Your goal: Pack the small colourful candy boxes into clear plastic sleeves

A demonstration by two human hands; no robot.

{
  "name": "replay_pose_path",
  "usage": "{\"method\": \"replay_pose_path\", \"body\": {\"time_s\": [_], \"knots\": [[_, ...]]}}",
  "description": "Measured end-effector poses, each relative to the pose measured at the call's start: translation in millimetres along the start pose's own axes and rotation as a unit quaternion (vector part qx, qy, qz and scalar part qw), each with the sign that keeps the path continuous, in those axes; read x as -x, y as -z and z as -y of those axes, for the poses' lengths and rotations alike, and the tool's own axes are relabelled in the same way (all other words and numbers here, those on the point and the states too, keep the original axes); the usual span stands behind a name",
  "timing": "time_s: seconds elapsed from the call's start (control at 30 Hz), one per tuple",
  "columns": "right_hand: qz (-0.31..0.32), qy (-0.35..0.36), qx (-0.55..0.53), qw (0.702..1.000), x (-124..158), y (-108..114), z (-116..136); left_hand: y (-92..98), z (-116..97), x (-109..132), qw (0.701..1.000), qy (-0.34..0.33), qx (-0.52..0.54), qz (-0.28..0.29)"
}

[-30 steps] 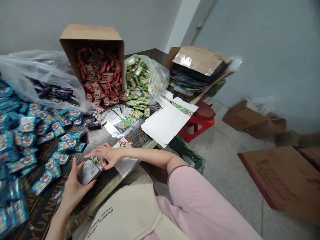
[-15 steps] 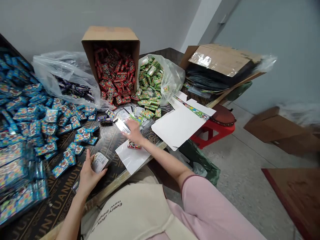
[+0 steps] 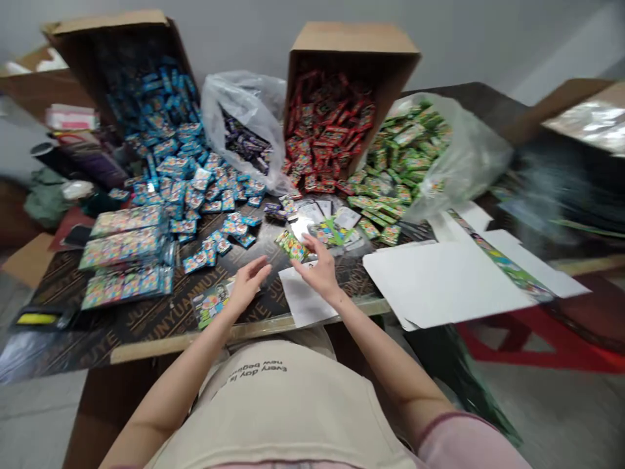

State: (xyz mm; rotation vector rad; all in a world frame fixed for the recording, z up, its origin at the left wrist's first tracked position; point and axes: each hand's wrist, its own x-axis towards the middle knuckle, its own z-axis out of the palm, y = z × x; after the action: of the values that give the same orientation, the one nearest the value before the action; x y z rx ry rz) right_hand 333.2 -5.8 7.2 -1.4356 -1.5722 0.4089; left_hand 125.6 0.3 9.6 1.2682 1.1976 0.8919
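My right hand (image 3: pixel 318 266) pinches a small green packet (image 3: pixel 291 245) between thumb and fingers, above the table's middle. Below it lies a white sheet (image 3: pixel 305 296) at the table's front edge. My left hand (image 3: pixel 250 284) is a little to the left, fingers stretched toward the right hand, with nothing visible gripped. A colourful printed card (image 3: pixel 211 305) lies beside and partly beneath the left wrist. Just beyond the right hand are flat printed cards (image 3: pixel 336 228) in clear wrapping and a few purple packets (image 3: pixel 276 211).
Blue packets (image 3: pixel 195 185) spill from a carton at left, near stacked packs (image 3: pixel 127 244). At the back are a bag of purple packets (image 3: pixel 247 140), a carton (image 3: pixel 356 39) of red packets and a bag of green packets (image 3: pixel 405 146). White card sheets (image 3: pixel 439 280) overhang the right edge.
The view has swung left. My right hand, formerly reaching over the cards, now has a green packet and is closer to my left hand. The barcoded item has left my left hand's grasp.
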Motion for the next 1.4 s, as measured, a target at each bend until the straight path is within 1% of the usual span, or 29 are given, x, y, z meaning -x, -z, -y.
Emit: {"method": "replay_pose_path", "body": {"time_s": [0.07, 0.1, 0.17, 0.2, 0.27, 0.33, 0.37, 0.43, 0.5, 0.53, 0.57, 0.6, 0.63, 0.67, 0.7, 0.73, 0.77, 0.83, 0.93, 1.0, 1.07, 1.13, 1.23, 1.3, 1.37, 1.4], "knots": [[0.059, 0.036, -0.032, 0.997, 14.8, -19.1, 28.8, -6.1, -5.3, -6.1, 0.991, 0.066, 0.112, -0.015], [0.089, 0.053, -0.041, 0.994, 18.9, -24.1, 37.9, -5.3, -6.1, -7.4, 0.984, 0.091, 0.15, -0.024], [0.147, 0.085, -0.05, 0.984, 20.2, -27.3, 46.7, 1.7, -5.7, -6.0, 0.973, 0.128, 0.192, -0.032], [0.177, 0.101, -0.054, 0.978, 18.2, -26.7, 47.9, 6.6, -5.0, -3.6, 0.97, 0.14, 0.196, -0.028], [0.235, 0.125, -0.063, 0.962, 12.5, -24.5, 47.4, 16.3, -3.4, 2.2, 0.971, 0.153, 0.182, -0.002], [0.28, 0.14, -0.073, 0.947, 8.2, -23.7, 46.4, 24.7, -1.5, 7.0, 0.977, 0.148, 0.148, 0.042], [0.292, 0.145, -0.076, 0.942, 7.0, -24.3, 45.7, 28.9, -0.1, 8.7, 0.98, 0.14, 0.127, 0.066], [0.289, 0.155, -0.065, 0.943, 6.0, -26.6, 42.4, 38.8, 3.9, 10.8, 0.989, 0.097, 0.055, 0.099], [0.26, 0.168, -0.029, 0.951, 5.1, -29.8, 34.6, 51.4, 10.5, 12.2, 0.992, 0.017, -0.088, 0.091], [0.241, 0.173, -0.006, 0.955, 4.3, -31.5, 28.7, 58.3, 14.8, 12.9, 0.98, -0.028, -0.183, 0.079], [0.225, 0.176, 0.018, 0.958, 3.4, -33.3, 22.1, 64.8, 19.7, 13.6, 0.955, -0.067, -0.28, 0.071], [0.215, 0.178, 0.042, 0.959, 2.6, -35.2, 15.1, 70.5, 24.8, 14.3, 0.923, -0.093, -0.367, 0.071], [0.211, 0.178, 0.065, 0.959, 2.0, -37.3, 8.4, 75.0, 29.8, 15.0, 0.89, -0.106, -0.436, 0.078], [0.214, 0.179, 0.088, 0.956, 1.8, -39.4, 2.5, 78.2, 34.4, 15.8, 0.864, -0.11, -0.482, 0.09], [0.223, 0.182, 0.11, 0.951, 2.0, -41.5, -2.1, 80.1, 38.3, 16.5, 0.848, -0.11, -0.508, 0.099], [0.235, 0.184, 0.13, 0.946, 2.6, -43.4, -5.1, 81.0, 41.2, 17.3, 0.841, -0.113, -0.518, 0.103], [0.249, 0.187, 0.142, 0.94, 3.3, -44.8, -6.6, 81.2, 43.2, 18.0, 0.841, -0.118, -0.518, 0.102], [0.284, 0.195, 0.136, 0.929, 4.8, -46.1, -5.8, 80.9, 44.2, 19.8, 0.852, -0.135, -0.496, 0.097], [0.343, 0.21, 0.075, 0.912, 3.0, -43.7, 0.3, 80.8, 40.3, 22.7, 0.876, -0.151, -0.445, 0.105], [0.365, 0.211, 0.035, 0.906, -2.8, -40.3, 4.9, 80.4, 35.2, 24.1, 0.89, -0.152, -0.417, 0.109], [0.372, 0.213, 0.004, 0.904, -12.3, -36.3, 10.2, 79.2, 28.8, 24.0, 0.899, -0.151, -0.397, 0.106], [0.38, 0.228, -0.005, 0.897, -24.1, -32.0, 16.9, 78.0, 22.1, 22.0, 0.907, -0.149, -0.383, 0.096], [0.377, 0.261, 0.035, 0.888, -41.4, -24.4, 29.2, 79.0, 13.5, 16.6, 0.911, -0.157, -0.374, 0.076], [0.352, 0.264, 0.065, 0.896, -50.3, -18.6, 36.6, 82.3, 9.8, 13.0, 0.911, -0.166, -0.37, 0.068], [0.33, 0.255, 0.064, 0.906, -56.7, -13.0, 41.9, 86.5, 7.2, 10.8, 0.911, -0.175, -0.367, 0.069], [0.33, 0.253, 0.053, 0.908, -59.2, -10.5, 43.6, 88.3, 6.1, 10.5, 0.91, -0.179, -0.366, 0.073]]}}
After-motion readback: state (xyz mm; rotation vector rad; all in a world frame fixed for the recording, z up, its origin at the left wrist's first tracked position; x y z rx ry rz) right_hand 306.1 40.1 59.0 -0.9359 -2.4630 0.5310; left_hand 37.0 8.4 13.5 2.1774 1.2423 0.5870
